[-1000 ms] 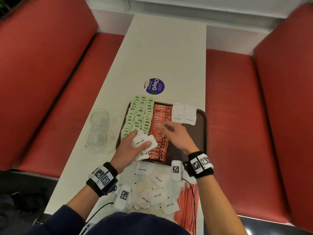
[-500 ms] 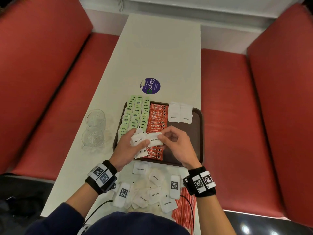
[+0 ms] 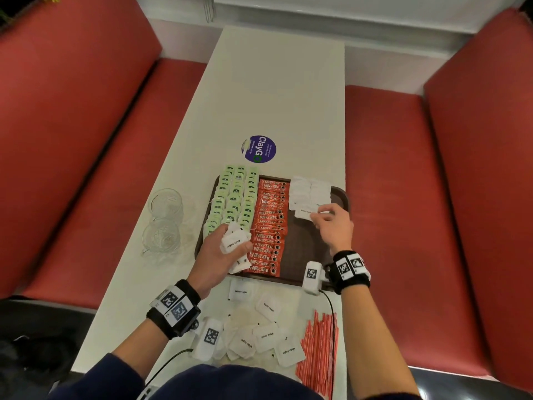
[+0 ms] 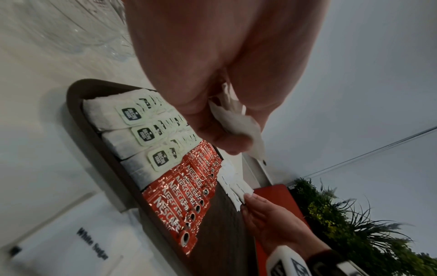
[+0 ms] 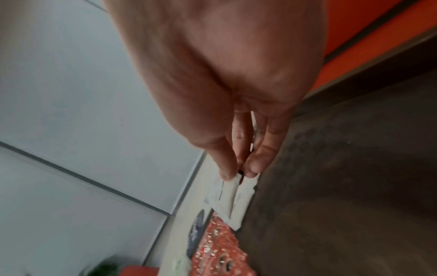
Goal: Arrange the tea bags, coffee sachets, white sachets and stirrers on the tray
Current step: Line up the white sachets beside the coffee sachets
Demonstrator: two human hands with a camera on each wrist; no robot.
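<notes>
White sachets [image 3: 310, 193] are lying at the tray's [image 3: 341, 197] far right; the right hand [image 3: 334, 226] is pinching one there. Left wrist view: the left hand [image 4: 212, 93] is gripping a limp, light bundle [image 4: 236, 119]. Right wrist view: fingertips [image 5: 227, 173] are pinching the sachet's edge, probably the best hold.

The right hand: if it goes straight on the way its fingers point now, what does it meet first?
Probably the white sachets already lying on the tray; the right hand pinches a sachet at their near edge, though depth is unclear.
</notes>
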